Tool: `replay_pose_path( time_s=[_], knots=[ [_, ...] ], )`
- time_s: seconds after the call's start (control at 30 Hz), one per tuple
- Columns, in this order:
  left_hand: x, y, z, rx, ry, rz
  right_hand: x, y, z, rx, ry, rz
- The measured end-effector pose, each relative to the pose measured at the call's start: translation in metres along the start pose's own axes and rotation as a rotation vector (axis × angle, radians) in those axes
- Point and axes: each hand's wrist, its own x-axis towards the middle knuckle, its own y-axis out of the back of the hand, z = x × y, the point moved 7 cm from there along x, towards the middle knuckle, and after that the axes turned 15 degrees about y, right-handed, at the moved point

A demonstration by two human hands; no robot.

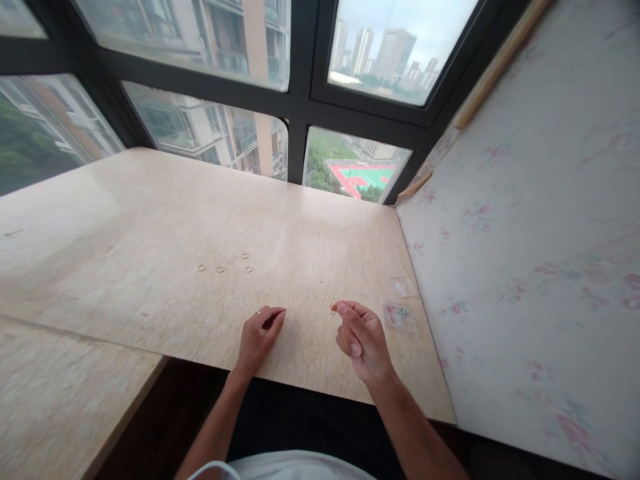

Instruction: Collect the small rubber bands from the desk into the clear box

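My right hand is raised a little over the pale stone-patterned counter, pinching a small thin gold-coloured ring between thumb and index finger. Its other fingers are curled in. My left hand rests at the counter's near side with thumb and fingertips drawn together; whether anything is between them is hidden. A silvery band shows on one left finger. Beyond my left hand, several similar thin rings lie flat and apart from one another.
An open clear plastic box with small coloured pieces lies right of my right hand, its transparent lid just behind. A flower-patterned wall bounds the right side. Dark window frames stand at the back. A lower surface is at near left.
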Motion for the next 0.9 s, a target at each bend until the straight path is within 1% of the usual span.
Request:
replay_pose_path(
  time_s=[0.07, 0.13, 0.23, 0.33, 0.4, 0.47, 0.53, 0.57, 0.6, 0.7, 0.73, 0.8, 0.9],
  knots=[
    [0.0, -0.001, 0.0, 0.016, -0.004, -0.003, 0.0, 0.013, 0.001, -0.022, 0.033, 0.049],
    [-0.001, -0.001, 0.001, 0.037, -0.014, 0.0, 0.0, 0.035, 0.002, -0.072, 0.08, 0.121],
    [-0.002, -0.002, 0.002, 0.071, -0.032, 0.005, -0.005, 0.085, -0.003, -0.232, 0.19, 0.299],
    [-0.001, -0.004, 0.003, 0.098, -0.033, 0.003, -0.018, 0.139, -0.016, -0.458, 0.274, 0.491],
    [0.001, -0.004, 0.002, 0.118, -0.032, 0.004, -0.028, 0.167, -0.029, -0.603, 0.326, 0.588],
    [0.002, -0.005, 0.002, 0.143, -0.033, 0.005, -0.037, 0.187, -0.042, -0.731, 0.392, 0.657],
    [0.003, -0.006, 0.003, 0.172, -0.032, 0.008, -0.042, 0.199, -0.052, -0.842, 0.446, 0.682],
    [0.003, -0.007, 0.003, 0.187, -0.03, 0.011, -0.041, 0.203, -0.054, -0.902, 0.448, 0.664],
    [0.003, -0.007, 0.004, 0.201, -0.03, 0.013, -0.038, 0.206, -0.054, -0.971, 0.428, 0.619],
    [0.002, -0.009, 0.006, 0.243, -0.036, 0.024, -0.026, 0.211, -0.046, -1.194, 0.303, 0.428],
    [0.002, -0.01, 0.006, 0.254, -0.041, 0.027, -0.025, 0.212, -0.044, -1.252, 0.273, 0.393],
    [0.001, -0.011, 0.007, 0.268, -0.048, 0.031, -0.025, 0.213, -0.045, -1.309, 0.271, 0.39],
    [0.002, -0.011, 0.007, 0.262, -0.039, 0.031, -0.032, 0.206, -0.048, -1.283, 0.321, 0.413]
  ],
)
